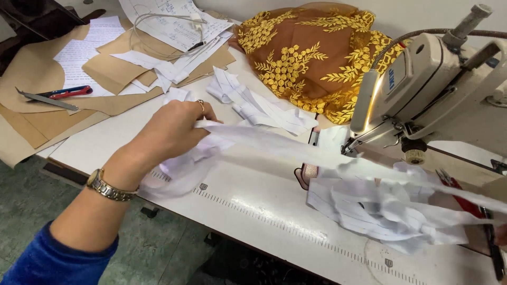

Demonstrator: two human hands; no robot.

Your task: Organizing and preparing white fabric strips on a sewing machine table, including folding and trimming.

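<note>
My left hand (pixel 168 132), with a ring and a gold wristwatch, is closed on one end of a long white fabric strip (pixel 296 153). The strip stretches to the right across the white table, past the sewing machine (pixel 422 79), toward the frame's right edge. More white strips bunch under my left hand (pixel 179 169). A heap of white fabric pieces (pixel 380 206) lies beneath the stretched strip by the machine's needle. Only a sliver of my right hand (pixel 501 235) shows at the right edge, where the strip ends; its grip is hidden.
Brown fabric with gold embroidery (pixel 311 58) lies piled behind the machine. Brown paper patterns, white sheets and scissors with red and blue handles (pixel 58 95) cover the back left. More white strips (pixel 253 105) lie mid-table. A printed ruler (pixel 274 224) runs along the table's front edge.
</note>
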